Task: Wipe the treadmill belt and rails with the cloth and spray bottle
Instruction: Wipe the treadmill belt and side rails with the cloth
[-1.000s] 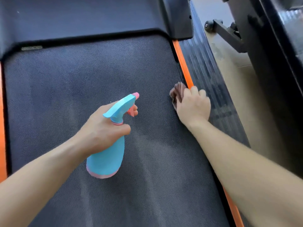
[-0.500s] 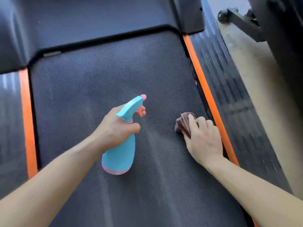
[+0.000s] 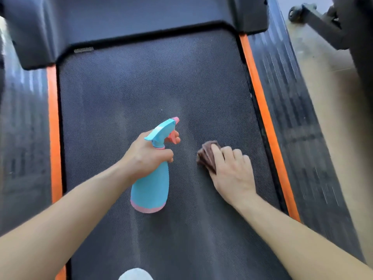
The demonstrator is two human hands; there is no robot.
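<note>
At frame centre the left hand (image 3: 148, 155) clamps the spray bottle (image 3: 150, 184) over the belt (image 3: 141, 87) while the right hand (image 3: 232, 170) presses flat on the cloth (image 3: 207, 156) — over-spraying could leave the belt slick, or the orange rails (image 3: 262, 110) get skipped.

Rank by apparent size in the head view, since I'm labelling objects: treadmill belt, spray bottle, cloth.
1. treadmill belt, largest by far.
2. spray bottle.
3. cloth, smallest, though the right hand covers part of it.
</note>
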